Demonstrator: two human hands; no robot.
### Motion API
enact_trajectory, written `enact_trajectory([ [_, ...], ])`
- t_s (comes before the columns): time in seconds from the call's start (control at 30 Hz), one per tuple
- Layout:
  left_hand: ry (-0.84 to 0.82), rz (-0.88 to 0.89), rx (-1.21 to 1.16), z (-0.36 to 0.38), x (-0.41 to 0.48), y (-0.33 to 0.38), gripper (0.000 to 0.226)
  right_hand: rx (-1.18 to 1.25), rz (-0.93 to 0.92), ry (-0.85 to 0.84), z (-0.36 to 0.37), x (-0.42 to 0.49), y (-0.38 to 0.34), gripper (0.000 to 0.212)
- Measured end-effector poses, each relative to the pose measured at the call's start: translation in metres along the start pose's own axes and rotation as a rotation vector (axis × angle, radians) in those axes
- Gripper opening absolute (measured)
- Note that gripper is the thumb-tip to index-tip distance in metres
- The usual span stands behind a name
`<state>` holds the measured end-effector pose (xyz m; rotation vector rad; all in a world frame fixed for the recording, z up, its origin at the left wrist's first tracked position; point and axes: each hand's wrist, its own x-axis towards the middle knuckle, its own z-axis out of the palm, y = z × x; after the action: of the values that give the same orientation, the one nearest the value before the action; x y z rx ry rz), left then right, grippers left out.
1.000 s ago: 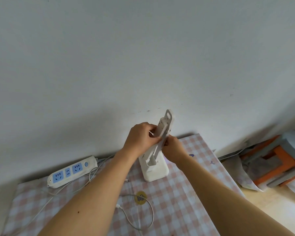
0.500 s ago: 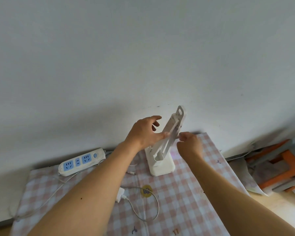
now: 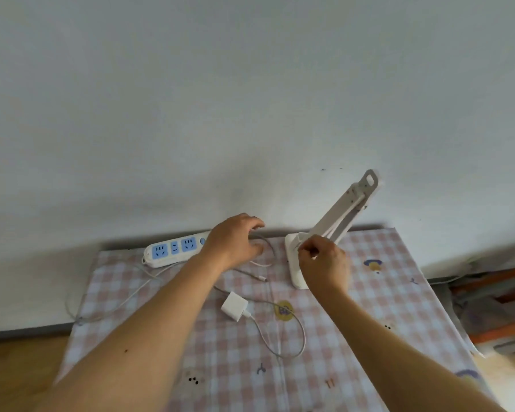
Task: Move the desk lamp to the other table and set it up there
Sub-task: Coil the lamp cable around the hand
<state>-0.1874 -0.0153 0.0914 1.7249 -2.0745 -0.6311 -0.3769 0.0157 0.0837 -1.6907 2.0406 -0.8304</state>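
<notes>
Head view, the only one: the desk lamp [image 3: 333, 230] stands at centre right of the frame, on the table with a checked cloth [image 3: 384, 307], near the wall. Its base sits on the cloth & its arm leans up to the right, folded.

The right hand [image 3: 324, 266] is in front of the base, fingers curled together as if pinching sth small; what it is, I cannot tell. The left hand [image 3: 235, 242] is at centre, fingers spread & loose, above the thin white cable [image 3: 262, 263] just beside the power strip [image 3: 173, 249]; it holds nothing.

A white adapter [image 3: 235, 306] lies lower, at centre, with its own cable going in a loop.

Step in hand, I judge: the lamp is already placed, so this is the set-up part, i.e. giving it power. Next move probably calls for taking the free cable end, finding the small port on the base, and pushing the adapter into the strip. The port is not visible here, so it may need some feeling w/ the fingers.
</notes>
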Motion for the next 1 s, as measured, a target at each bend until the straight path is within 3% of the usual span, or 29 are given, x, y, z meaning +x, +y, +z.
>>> enact_trajectory([
  [0.3, -0.201, -0.092, 0.103, 0.053, -0.052, -0.038, 0.049, -0.116, -0.079, -0.495, 0.055, -0.036, 0.016, 0.016],
  [0.73, -0.368, 0.03, 0.269, 0.084, -0.07, -0.053, 0.055, -0.121, -0.037, -0.611, 0.078, -0.05, 0.032, 0.017],
  [0.87, -0.322, -0.007, 0.194, 0.08, -0.068, -0.055, 0.045, -0.162, -0.07, -0.661, 0.073, -0.05, 0.03, 0.015],
  [1.0, -0.211, -0.192, -0.028, 0.067, -0.064, -0.06, 0.04, -0.234, -0.077, -0.713, 0.06, -0.04, 0.027, 0.024],
])
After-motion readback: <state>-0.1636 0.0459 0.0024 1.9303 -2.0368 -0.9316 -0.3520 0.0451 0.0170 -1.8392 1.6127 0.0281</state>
